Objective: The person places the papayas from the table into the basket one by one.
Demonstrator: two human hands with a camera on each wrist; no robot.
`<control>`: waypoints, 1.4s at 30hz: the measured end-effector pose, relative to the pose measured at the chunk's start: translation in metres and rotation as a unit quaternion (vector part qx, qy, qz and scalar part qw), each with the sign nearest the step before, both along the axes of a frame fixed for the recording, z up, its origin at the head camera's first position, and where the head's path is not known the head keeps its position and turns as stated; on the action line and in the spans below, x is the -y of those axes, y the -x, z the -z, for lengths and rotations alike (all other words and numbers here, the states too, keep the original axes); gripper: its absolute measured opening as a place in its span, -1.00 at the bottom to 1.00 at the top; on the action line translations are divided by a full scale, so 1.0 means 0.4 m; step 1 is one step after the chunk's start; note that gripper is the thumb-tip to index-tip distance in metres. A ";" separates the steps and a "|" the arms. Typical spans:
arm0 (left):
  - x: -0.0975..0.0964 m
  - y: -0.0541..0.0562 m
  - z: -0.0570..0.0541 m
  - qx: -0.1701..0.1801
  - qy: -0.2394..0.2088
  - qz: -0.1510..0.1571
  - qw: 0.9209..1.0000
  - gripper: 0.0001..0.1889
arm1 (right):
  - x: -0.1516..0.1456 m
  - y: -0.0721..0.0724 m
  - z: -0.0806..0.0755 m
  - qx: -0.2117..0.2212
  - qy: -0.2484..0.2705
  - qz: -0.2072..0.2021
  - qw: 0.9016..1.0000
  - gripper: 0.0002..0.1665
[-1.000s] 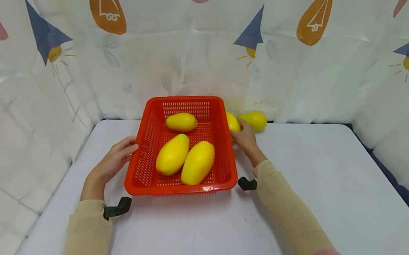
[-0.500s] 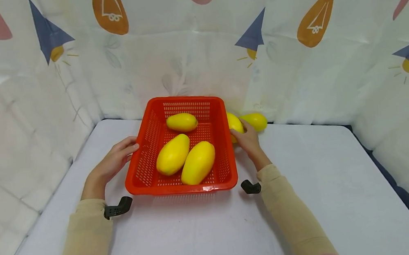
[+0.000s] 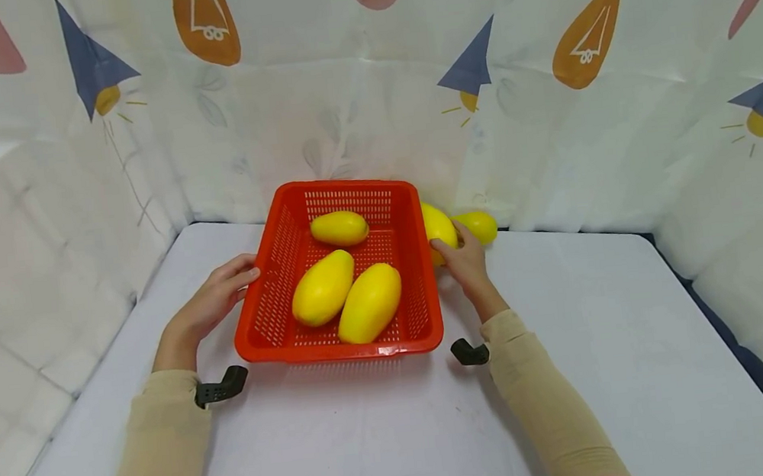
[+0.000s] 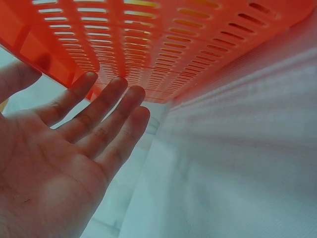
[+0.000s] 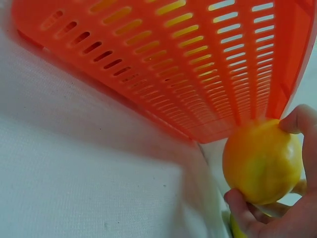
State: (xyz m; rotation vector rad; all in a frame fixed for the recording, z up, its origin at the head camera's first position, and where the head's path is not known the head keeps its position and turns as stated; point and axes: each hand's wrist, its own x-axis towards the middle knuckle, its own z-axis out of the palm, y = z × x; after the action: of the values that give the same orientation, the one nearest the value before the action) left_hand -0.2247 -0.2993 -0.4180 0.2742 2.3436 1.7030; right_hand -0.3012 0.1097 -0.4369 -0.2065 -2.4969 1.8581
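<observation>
A red slotted plastic basket stands mid-table with three long, smooth yellow mango-like fruits inside. At its left side is my left hand, thumb at the rim and fingers extended along the outer wall. In the left wrist view those fingers are nearly straight, tips at the slotted wall. My right hand grips another yellow fruit just outside the basket's right wall. The right wrist view has this fruit between thumb and fingers, right beside the basket corner. A further yellow fruit lies behind the right hand, partly hidden.
A white cloth covers the table. A printed curtain rises right behind the basket and encloses the sides. Each wrist carries a black mount, with one mount close to the basket's front right corner.
My right hand and the fruit it grips have moved slightly right, away from the basket wall, so more of the fruit shows. The left hand and basket have stayed put.
</observation>
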 end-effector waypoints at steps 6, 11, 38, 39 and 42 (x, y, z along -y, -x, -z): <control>0.000 0.002 0.004 -0.002 -0.007 0.003 1.000 -0.47 | -0.006 -0.003 0.001 -0.013 0.021 0.021 0.999 -0.15; 0.001 0.005 0.007 -0.005 -0.015 0.006 1.000 -0.48 | -0.015 -0.004 -0.004 -0.031 0.022 0.051 0.998 -0.15; 0.001 0.007 0.013 -0.009 -0.029 0.007 1.000 -0.49 | -0.030 -0.014 -0.040 -0.086 0.065 0.027 0.994 -0.20; 0.002 0.007 0.014 -0.008 -0.029 0.007 1.000 -0.50 | -0.030 -0.015 -0.043 -0.088 0.066 0.026 0.994 -0.20; 0.005 0.008 0.015 -0.006 -0.032 0.006 0.999 -0.50 | -0.029 -0.016 -0.051 -0.093 0.068 0.021 0.993 -0.20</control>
State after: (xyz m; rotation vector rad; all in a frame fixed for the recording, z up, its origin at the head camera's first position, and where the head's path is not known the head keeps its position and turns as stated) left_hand -0.2278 -0.3011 -0.4240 0.3105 2.2925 1.7783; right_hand -0.2948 0.1214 -0.4165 -0.0840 -2.2317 1.9330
